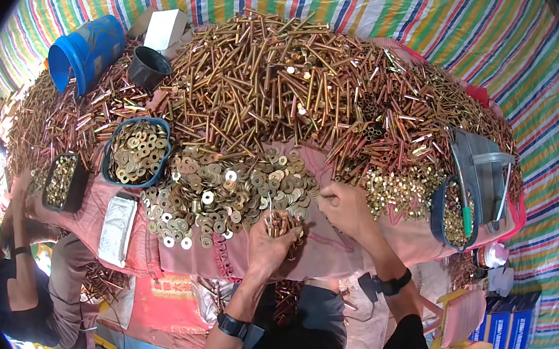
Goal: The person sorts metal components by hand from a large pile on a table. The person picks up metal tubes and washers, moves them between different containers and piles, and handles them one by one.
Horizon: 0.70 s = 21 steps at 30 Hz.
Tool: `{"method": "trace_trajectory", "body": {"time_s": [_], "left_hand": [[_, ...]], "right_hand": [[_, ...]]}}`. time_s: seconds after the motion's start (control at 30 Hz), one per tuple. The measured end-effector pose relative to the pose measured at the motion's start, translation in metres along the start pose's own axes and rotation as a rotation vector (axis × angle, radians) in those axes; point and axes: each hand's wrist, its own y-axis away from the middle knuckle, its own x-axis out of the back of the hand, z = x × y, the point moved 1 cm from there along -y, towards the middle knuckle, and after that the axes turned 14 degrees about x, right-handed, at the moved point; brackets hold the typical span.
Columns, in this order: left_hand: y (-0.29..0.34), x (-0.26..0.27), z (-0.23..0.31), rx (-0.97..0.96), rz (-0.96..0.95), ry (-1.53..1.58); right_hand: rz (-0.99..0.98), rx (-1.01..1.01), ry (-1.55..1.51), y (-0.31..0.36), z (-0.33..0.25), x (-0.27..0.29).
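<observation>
My left hand is wrapped round a bundle of bolts, their coppery ends pointing up. To the right, my right hand is held closed with its fingertips curled together; whatever they hold, if anything, is too small to make out. Just beyond my left hand spreads a pile of flat washers. Small brassy nuts lie heaped to the right of my right hand. Behind both piles rises a large mound of long, coppery bolts.
A blue tub of washers and a dark tub of nuts stand left. A blue bucket and a black pot lie tipped at the back. Another tub sits right, beside a grey scoop-like container. A co-worker's arm is at far left.
</observation>
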Motion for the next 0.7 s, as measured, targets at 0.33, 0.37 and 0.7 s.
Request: {"method": "trace_trajectory", "body": {"time_s": [0.33,0.37,0.7], "left_hand": [[-0.001,-0.005,0.002,-0.084,-0.099,0.021],[-0.003,-0.006,0.001,-0.118,-0.103,0.014],[0.000,-0.004,0.001,-0.154,-0.106,-0.048]], "right_hand": [[0.123,0.317,-0.348,0.017,-0.038,-0.002],[0.157,0.315,-0.360,0.018,-0.040,-0.003],[0.258,0.400,-0.118,0.027,-0.047,-0.014]]}}
